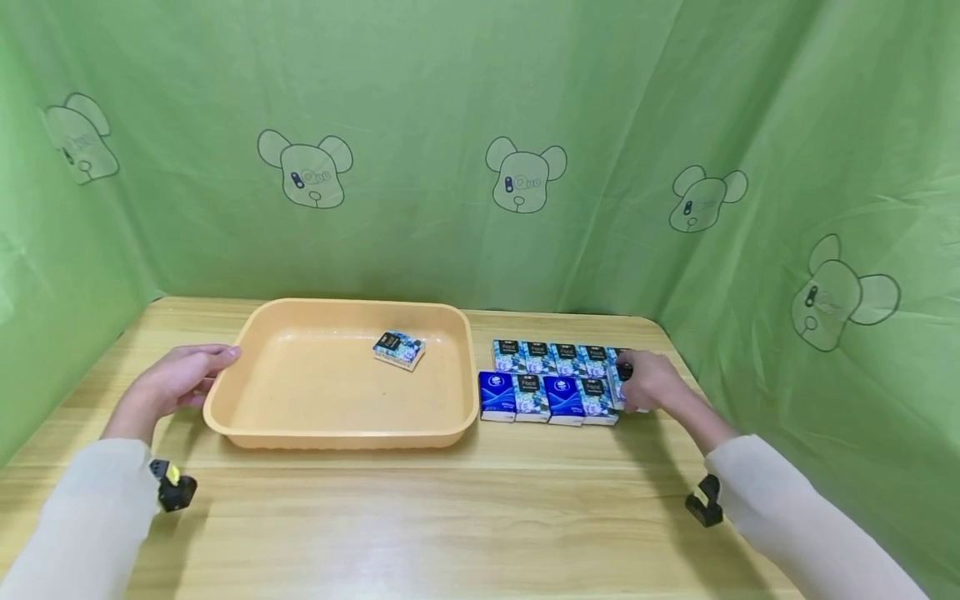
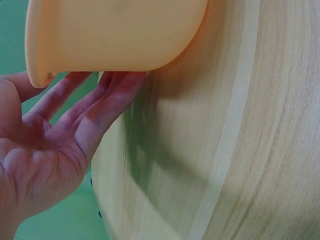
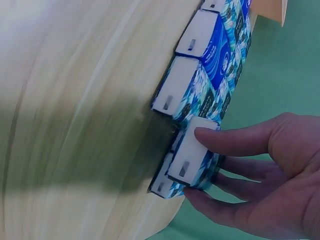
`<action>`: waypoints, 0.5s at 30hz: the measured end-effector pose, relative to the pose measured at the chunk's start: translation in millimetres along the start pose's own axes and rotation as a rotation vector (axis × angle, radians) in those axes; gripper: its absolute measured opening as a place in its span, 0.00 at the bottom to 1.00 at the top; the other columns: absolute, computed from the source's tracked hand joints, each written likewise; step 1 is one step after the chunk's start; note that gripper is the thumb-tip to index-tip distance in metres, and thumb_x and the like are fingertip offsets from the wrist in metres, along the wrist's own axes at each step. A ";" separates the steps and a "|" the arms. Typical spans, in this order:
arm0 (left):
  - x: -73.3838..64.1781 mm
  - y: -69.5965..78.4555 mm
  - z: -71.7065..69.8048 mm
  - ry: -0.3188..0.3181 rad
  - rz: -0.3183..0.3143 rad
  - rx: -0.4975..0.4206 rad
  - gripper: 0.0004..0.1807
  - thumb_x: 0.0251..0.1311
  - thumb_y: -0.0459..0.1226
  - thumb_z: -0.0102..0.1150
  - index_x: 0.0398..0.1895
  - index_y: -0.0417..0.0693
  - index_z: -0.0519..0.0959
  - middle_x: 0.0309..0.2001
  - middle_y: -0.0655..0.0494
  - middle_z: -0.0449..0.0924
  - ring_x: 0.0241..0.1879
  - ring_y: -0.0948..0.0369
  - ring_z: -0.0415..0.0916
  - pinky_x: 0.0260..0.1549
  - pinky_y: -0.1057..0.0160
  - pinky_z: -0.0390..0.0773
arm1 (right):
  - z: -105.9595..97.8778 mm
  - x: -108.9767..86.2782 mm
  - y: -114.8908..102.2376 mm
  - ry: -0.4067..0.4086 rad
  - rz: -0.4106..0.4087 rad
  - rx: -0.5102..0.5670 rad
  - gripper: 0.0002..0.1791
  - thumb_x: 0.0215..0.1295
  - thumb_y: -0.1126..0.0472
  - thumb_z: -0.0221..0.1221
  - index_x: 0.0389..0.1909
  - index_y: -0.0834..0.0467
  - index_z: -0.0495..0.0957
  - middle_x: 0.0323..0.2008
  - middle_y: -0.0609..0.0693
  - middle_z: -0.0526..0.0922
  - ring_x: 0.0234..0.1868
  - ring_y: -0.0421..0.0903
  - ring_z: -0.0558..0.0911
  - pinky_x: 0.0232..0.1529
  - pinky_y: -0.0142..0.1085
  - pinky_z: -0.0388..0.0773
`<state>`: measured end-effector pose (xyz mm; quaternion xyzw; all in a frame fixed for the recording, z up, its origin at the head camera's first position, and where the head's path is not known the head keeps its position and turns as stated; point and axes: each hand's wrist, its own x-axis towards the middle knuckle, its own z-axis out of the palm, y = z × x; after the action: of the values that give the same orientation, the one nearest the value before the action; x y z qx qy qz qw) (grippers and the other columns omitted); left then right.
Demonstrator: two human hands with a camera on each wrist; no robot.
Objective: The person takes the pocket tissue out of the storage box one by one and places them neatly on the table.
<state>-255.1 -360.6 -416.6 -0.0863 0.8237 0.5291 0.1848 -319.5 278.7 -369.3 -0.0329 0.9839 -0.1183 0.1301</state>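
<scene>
My left hand [image 1: 174, 377] is at the left side of an orange plastic tray [image 1: 337, 434]. Its thumb lies over the rim, and the fingertips touch the outer wall, as the left wrist view shows. One small flowered tissue pack [image 1: 400, 349] lies inside the tray, right of its middle. At the right end of two rows of tissue packs, my right hand [image 1: 651, 382] pinches a flowered tissue pack [image 3: 192, 151] between thumb and fingers. That pack is tilted and partly covers another pack [image 3: 161, 186] in the right wrist view.
The back row holds flowered packs [image 1: 539, 357]; the front row mixes blue packs [image 1: 497, 395] with flowered ones. These rows stand just right of the tray on a wooden table [image 1: 420, 525]. Green curtains [image 1: 420, 233] with bear-head prints enclose the back and sides.
</scene>
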 end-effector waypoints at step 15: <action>1.9 -1.7 -1.1 -0.006 0.005 -0.016 0.43 0.79 0.53 0.41 0.79 0.31 0.43 0.52 0.51 0.83 0.40 0.66 0.83 0.43 0.59 0.87 | 9.9 1.2 9.9 -0.048 0.002 0.018 0.45 0.44 0.77 0.62 0.71 0.71 0.63 0.58 0.79 0.72 0.23 0.46 0.75 0.23 0.36 0.78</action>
<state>-256.5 -362.3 -418.3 -0.0843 0.8190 0.5365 0.1854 -318.4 286.0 -381.3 -0.0336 0.9794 -0.1263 0.1541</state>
